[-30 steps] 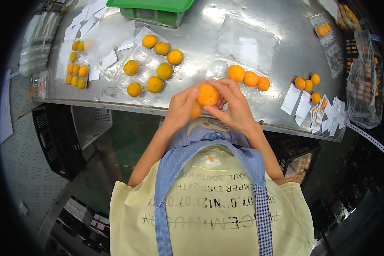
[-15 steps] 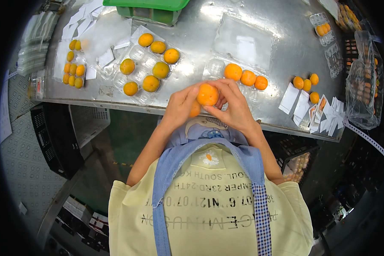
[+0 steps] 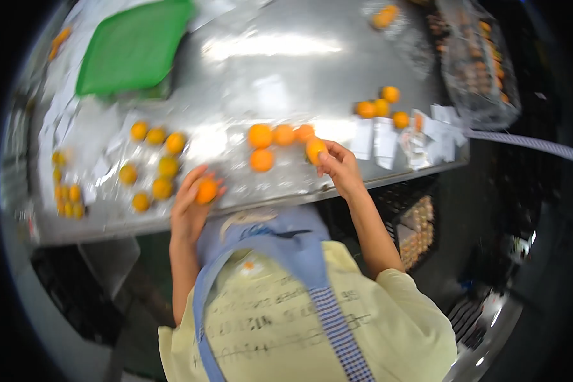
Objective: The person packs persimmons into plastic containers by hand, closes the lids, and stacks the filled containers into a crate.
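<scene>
My left hand (image 3: 188,198) is curled around an orange mandarin (image 3: 206,190) at the table's front edge, left of a clear plastic tray (image 3: 235,181). My right hand (image 3: 341,167) pinches another mandarin (image 3: 315,151) between thumb and fingers over the tray's right end. In the tray, three mandarins form a back row, the largest mandarin (image 3: 260,135) at its left. One more mandarin (image 3: 261,160) sits just in front of that one. Motion blurs the tray's pockets.
A second clear tray with several yellower mandarins (image 3: 168,167) lies to the left. Behind it stands a green-lidded box (image 3: 134,48). At right are loose mandarins (image 3: 381,107), white paper slips (image 3: 385,143) and a plastic-wrapped crate (image 3: 477,63). The metal table edge (image 3: 267,197) runs before me.
My hands have moved apart, each with a mandarin. My right hand went right, my left hand left. A mandarin now shows in the tray's front row. The head view has turned.
</scene>
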### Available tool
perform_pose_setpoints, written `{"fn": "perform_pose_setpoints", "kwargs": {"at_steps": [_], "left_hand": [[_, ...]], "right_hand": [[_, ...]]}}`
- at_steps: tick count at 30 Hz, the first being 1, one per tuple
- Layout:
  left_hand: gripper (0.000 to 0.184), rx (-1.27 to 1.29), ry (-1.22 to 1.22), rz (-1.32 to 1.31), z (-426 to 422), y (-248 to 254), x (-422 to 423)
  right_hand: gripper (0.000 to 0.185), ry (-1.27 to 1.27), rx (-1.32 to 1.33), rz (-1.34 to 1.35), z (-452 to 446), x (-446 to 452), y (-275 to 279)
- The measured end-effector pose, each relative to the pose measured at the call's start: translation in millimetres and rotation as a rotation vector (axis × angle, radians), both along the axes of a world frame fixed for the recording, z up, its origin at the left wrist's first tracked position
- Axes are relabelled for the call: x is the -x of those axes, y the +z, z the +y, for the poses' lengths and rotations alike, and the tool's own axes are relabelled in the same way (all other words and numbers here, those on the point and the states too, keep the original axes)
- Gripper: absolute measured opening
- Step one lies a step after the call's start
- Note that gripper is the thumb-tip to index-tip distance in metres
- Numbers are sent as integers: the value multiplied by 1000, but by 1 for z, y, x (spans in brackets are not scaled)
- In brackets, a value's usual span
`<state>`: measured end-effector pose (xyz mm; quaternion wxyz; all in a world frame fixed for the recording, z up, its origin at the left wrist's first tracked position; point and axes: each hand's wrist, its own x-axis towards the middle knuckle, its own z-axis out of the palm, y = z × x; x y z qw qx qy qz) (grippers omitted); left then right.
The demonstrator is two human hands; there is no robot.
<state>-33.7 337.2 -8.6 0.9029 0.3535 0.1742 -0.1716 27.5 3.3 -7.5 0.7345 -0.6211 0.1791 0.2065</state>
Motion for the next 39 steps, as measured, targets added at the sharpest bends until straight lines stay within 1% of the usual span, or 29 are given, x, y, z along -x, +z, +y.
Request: {"fn": "perform_pose_setpoints", "kwargs": {"at_steps": [2,3,5,6,7,8,9,10,11,12,14,15,16,17,18,20,23,27,28,30,31,34,39], "left_hand": [[62,14,-12,-30,-6,5,-1],[63,30,-40,-43,-11,7,-6],[64,46,-75,-49,-16,9,-8],[65,-42,-84,-63,-23,11,-10],[66,-138,-89,-66,-32,16,-13],[67,-246,-82,-56,-36,21,-12],[70,-351,-99,-139,-39,21,-14],[74,-456,-99,-209,-43,25,-15],[79,-470,-87,-227,-48,36,-17],[82,-482,-67,-258,-46,29,-17],[81,-513,-4,-363,-52,30,-17],[80,-577,6,-385,-54,32,-16],[80,-636,11,-410,-55,33,-14],[78,-687,23,-421,-55,33,-12],[76,-735,30,-434,-56,32,-10],[73,-798,43,-463,-58,31,-6],[68,-877,36,-531,-58,29,-2],[66,-1027,-33,-657,-57,29,-3],[65,-1051,-44,-682,-57,32,-4],[65,-1175,-57,-677,-54,40,-5],[65,-1237,-63,-675,-52,42,-5],[66,-1027,-98,-540,-43,27,-2],[49,-919,-65,-429,-46,17,-3]], "right_hand": [[29,-250,77,-172,-81,-41,3],[21,-291,-110,-422,-142,-74,21],[37,-370,-272,-767,-201,-132,124],[58,-448,-189,-797,-217,-148,167],[72,-466,-142,-791,-244,-166,188],[76,-468,-88,-852,-237,-173,203],[60,-397,-40,-836,-225,-172,208],[47,-367,55,-826,-199,-166,205],[40,-255,126,-763,-174,-155,185],[34,-134,202,-708,-142,-143,161],[24,112,324,-592,-78,-112,111],[25,213,323,-482,-45,-95,95],[28,349,230,-409,-26,-85,63],[31,426,237,-359,1,-68,49],[36,473,124,-243,24,-51,38],[44,618,73,-255,59,-26,30],[55,633,99,-258,93,-4,34],[64,555,142,-253,114,8,29],[63,548,210,-346,113,9,30],[62,528,349,-532,108,8,34],[61,507,383,-566,103,8,33],[62,444,468,-646,90,10,25],[60,382,465,-699,82,15,22]]}}
